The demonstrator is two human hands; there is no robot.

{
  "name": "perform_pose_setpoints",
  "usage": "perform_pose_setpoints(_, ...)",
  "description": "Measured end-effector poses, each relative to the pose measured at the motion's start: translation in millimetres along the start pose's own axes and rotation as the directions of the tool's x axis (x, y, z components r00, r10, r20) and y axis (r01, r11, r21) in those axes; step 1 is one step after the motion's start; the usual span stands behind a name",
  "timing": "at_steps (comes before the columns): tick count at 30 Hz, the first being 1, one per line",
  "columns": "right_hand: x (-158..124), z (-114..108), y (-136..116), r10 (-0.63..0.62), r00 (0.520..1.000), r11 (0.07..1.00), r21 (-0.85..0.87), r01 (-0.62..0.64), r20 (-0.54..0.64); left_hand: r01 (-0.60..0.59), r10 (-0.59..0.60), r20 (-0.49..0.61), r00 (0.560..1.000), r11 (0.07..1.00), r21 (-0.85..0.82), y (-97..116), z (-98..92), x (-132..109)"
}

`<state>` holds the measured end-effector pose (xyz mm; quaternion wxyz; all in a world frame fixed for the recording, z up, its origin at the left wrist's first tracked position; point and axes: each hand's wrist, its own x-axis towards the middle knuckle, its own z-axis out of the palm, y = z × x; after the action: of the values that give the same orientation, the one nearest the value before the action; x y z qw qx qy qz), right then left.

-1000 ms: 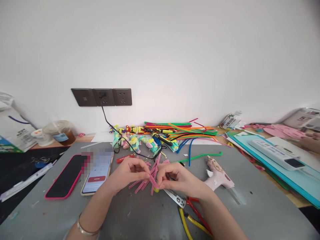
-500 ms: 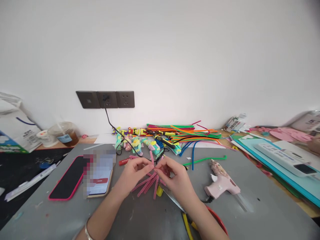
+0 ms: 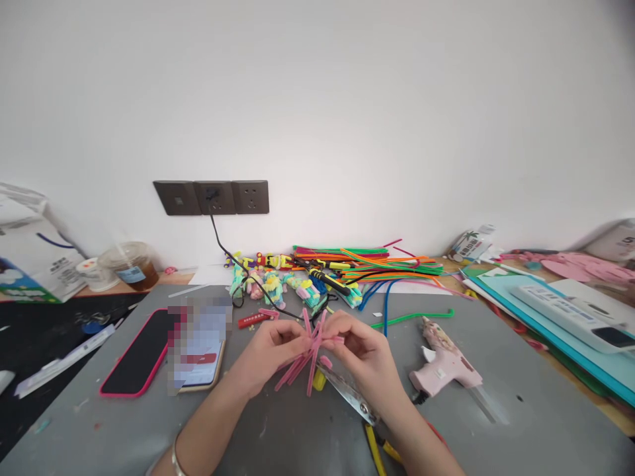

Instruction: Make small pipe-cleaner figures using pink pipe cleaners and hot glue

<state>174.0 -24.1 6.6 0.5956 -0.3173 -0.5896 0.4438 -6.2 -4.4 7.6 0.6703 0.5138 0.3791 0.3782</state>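
Note:
Pink pipe cleaners [image 3: 299, 371] fan out in a star-like bunch between my two hands, some pointing up and several hanging down toward me. My left hand [image 3: 278, 350] pinches the bunch from the left. From the right, the thumb and fingers of my right hand [image 3: 353, 340] close on a pink piece that sticks out sideways. Scissors [image 3: 351, 396] lie partly under my right wrist, their blades toward the bunch. A small yellow piece [image 3: 319, 379] rests by the blade tips. Beyond my left hand is a red box cutter-like strip [image 3: 252, 320].
A pink glue gun [image 3: 444, 370] lies to the right. Phones [image 3: 141, 354] lie at left. At the back are coloured pipe cleaners [image 3: 391, 268], fuzzy finished figures [image 3: 270, 287] and yellow-black pliers [image 3: 327, 279]. A black cord [image 3: 218, 238] runs from the wall socket. A drink cup [image 3: 133, 268] stands back left.
My hands have moved slightly apart, and the pink bunch between them shows more, fanned out. My right hand has shifted right, uncovering more of the scissors. The view has shifted slightly.

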Motion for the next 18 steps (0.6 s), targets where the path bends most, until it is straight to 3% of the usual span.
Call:
perform_pose_setpoints(3, 6, -8, -4, 0.098, 0.993, 0.994, 0.04, -0.1, 0.063, 0.004, -0.011, 0.074, 0.997, 0.996, 0.084, 0, -1.0, -3)
perform_pose_setpoints(7, 10, -15, -8, 0.285, 0.935, 0.94, 0.131, -0.315, 0.209, 0.074, -0.116, 0.184, 0.976, 0.972, 0.224, 1, -5.6, -7)
perform_pose_setpoints(11, 8, -15, -7, 0.373, 0.898, 0.89, 0.184, -0.417, 0.233, 0.093, -0.173, 0.267, 0.948, 0.953, 0.288, 3, -8.7, -7)
perform_pose_setpoints(14, 7, -15, -4, 0.368, 0.914, 0.904, 0.165, -0.395, 0.17, 0.098, -0.164, 0.209, 0.964, 0.951, 0.292, 6, -6.5, -7)
perform_pose_setpoints(18, 7, -14, -1, 0.297, 0.955, 0.947, 0.129, -0.294, 0.002, 0.007, -0.013, 0.026, 1.0, 0.975, 0.222, 6, 2.8, -4)
